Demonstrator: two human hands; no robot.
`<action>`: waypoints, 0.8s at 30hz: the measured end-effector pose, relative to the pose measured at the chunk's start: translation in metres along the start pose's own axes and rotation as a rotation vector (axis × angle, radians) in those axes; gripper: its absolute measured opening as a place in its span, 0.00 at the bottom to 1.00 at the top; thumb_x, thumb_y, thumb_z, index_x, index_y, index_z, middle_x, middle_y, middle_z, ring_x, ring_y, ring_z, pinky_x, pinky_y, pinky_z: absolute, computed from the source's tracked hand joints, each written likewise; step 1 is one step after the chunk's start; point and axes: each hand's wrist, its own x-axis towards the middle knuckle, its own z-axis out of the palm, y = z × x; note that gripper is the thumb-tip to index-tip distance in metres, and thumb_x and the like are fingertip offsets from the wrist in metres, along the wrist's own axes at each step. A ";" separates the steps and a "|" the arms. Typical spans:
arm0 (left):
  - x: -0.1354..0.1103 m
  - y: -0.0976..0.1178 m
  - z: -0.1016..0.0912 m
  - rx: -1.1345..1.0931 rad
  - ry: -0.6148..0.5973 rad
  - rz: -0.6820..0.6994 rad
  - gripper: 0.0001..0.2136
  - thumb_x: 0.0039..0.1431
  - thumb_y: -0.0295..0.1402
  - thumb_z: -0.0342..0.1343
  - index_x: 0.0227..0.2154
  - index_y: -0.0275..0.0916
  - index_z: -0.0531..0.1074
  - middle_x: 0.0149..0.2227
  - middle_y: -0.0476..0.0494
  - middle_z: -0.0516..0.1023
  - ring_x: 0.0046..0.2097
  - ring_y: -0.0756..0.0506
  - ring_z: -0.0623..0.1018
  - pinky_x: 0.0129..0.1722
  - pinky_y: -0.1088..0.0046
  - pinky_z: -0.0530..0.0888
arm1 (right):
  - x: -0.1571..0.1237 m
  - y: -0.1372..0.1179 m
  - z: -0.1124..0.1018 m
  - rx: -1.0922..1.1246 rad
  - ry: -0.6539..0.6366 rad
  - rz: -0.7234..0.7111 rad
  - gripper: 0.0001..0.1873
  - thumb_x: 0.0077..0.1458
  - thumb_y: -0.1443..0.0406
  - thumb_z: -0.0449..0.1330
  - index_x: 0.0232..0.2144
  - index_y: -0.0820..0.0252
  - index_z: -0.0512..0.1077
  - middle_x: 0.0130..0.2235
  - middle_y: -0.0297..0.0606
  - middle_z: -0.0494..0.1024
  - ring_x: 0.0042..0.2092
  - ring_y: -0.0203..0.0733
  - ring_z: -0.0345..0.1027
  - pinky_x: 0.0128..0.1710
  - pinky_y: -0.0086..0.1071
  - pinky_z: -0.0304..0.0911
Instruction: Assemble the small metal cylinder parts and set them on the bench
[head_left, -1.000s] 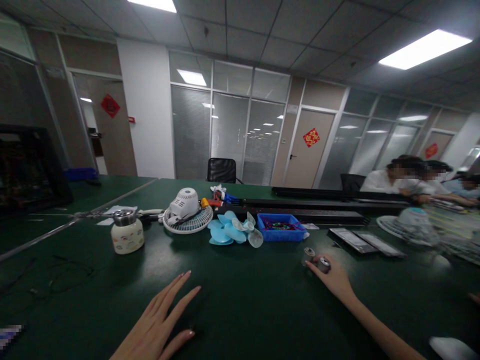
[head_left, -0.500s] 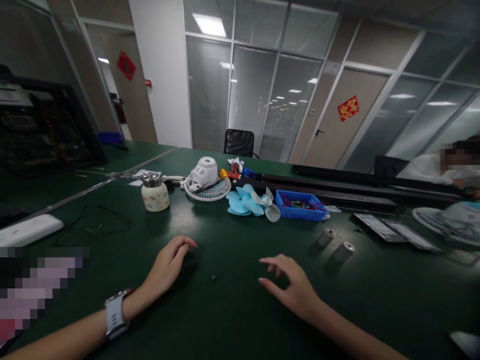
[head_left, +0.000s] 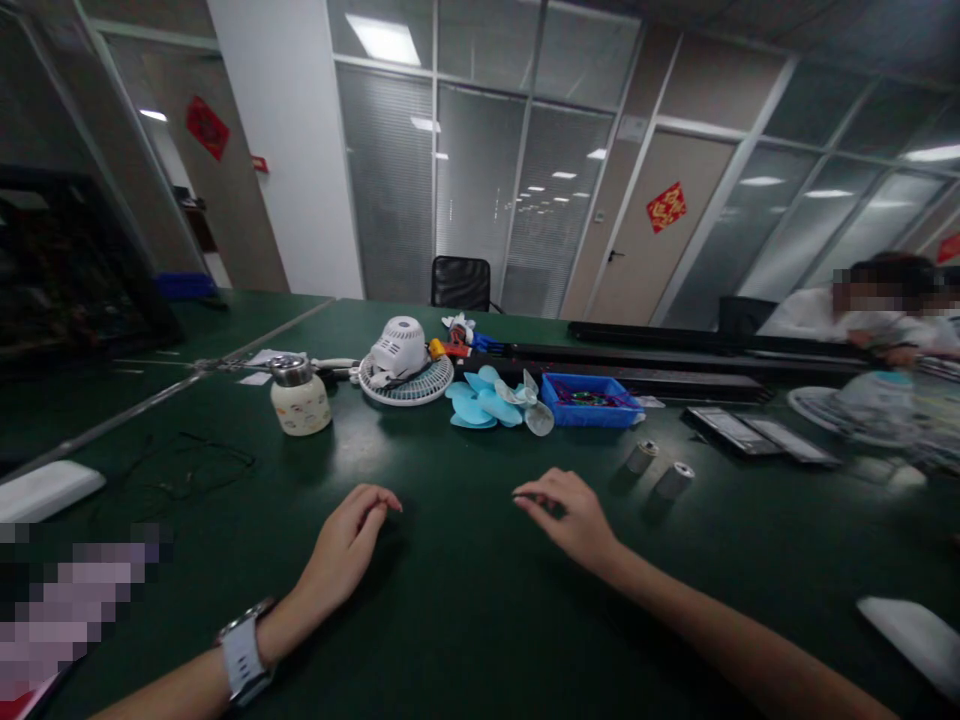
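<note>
My right hand (head_left: 574, 515) is held over the green table (head_left: 450, 640), thumb and index finger pinched. A tiny dark bit shows at the fingertips; it looks like the small round metal piece seen earlier on the table, though most of it is hidden. My left hand (head_left: 352, 535), with a watch (head_left: 246, 655) on the wrist, rests on the left with loosely curved fingers and nothing visible in them. Beyond the hands lie light blue fan blades (head_left: 487, 398) and a white fan (head_left: 401, 360), face down. Two metal cylinders (head_left: 643, 457) stand to the right of my right hand.
A cream jar (head_left: 301, 400) with a metal lid stands at the left. Behind are a blue tray (head_left: 592, 412) of wires and long black bars (head_left: 675, 360). Flat grey pieces (head_left: 757, 437) lie to the right. Another person (head_left: 810, 315) sits at the far right.
The small round piece is gone from the table between my hands. My right hand's fingers have closed into a pinch. The view has shifted a little to the right.
</note>
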 end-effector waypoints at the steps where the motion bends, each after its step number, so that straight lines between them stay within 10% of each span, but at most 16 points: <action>1: 0.000 -0.001 0.000 0.003 -0.004 0.003 0.15 0.61 0.39 0.42 0.33 0.41 0.73 0.36 0.45 0.74 0.38 0.44 0.74 0.39 0.68 0.71 | -0.009 0.019 -0.020 -0.081 0.140 0.043 0.14 0.59 0.55 0.55 0.41 0.54 0.77 0.33 0.37 0.75 0.34 0.39 0.67 0.38 0.34 0.59; 4: 0.002 0.000 0.000 0.011 0.000 0.005 0.15 0.61 0.41 0.43 0.33 0.41 0.73 0.36 0.45 0.75 0.38 0.44 0.74 0.38 0.68 0.72 | -0.039 0.083 -0.076 -0.311 0.497 0.230 0.19 0.58 0.53 0.54 0.40 0.59 0.76 0.33 0.40 0.75 0.33 0.41 0.67 0.37 0.35 0.61; 9: 0.004 0.001 0.001 0.025 -0.007 -0.009 0.16 0.60 0.42 0.44 0.33 0.41 0.74 0.36 0.45 0.75 0.38 0.44 0.74 0.37 0.68 0.72 | -0.079 0.151 -0.111 -0.458 0.540 0.420 0.23 0.57 0.49 0.52 0.38 0.60 0.76 0.36 0.44 0.77 0.36 0.46 0.70 0.38 0.38 0.64; 24: 0.004 0.001 0.002 0.049 -0.043 0.021 0.16 0.62 0.42 0.43 0.34 0.42 0.74 0.37 0.44 0.75 0.39 0.43 0.74 0.39 0.68 0.73 | -0.080 0.143 -0.103 -0.464 0.474 0.474 0.20 0.58 0.54 0.51 0.41 0.57 0.76 0.41 0.41 0.78 0.40 0.45 0.72 0.41 0.36 0.65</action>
